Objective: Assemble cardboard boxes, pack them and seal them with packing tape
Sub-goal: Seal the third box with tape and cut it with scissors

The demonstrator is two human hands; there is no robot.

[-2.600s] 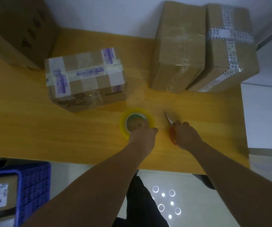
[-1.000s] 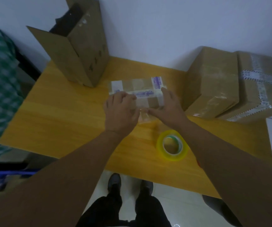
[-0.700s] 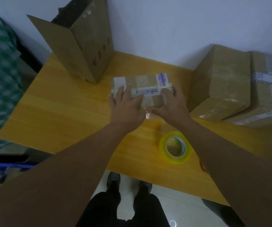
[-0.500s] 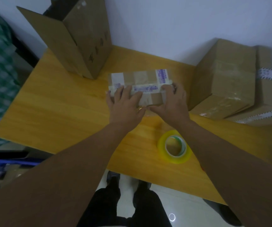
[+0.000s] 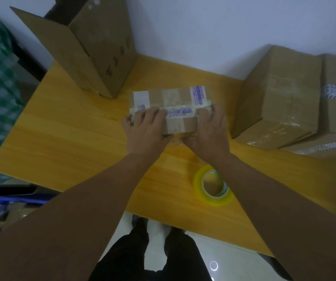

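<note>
The left grip (image 5: 144,128) clasps the left end of the small box (image 5: 171,98), fingers curled over the top; the right grip (image 5: 209,130) holds the right end the same way. The box lies flat on the counter (image 5: 71,138) just beyond the tape roll (image 5: 215,201), taped top up, its long axis running left to right. This looks like sealing: tape being pressed down. Next probably calls for a firm two-handed turn to reach an untaped face.

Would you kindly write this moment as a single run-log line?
stage: sealing | left hand: holds small taped box, fingers on top | right hand: holds its right end | tape roll: on table, untouched
</note>
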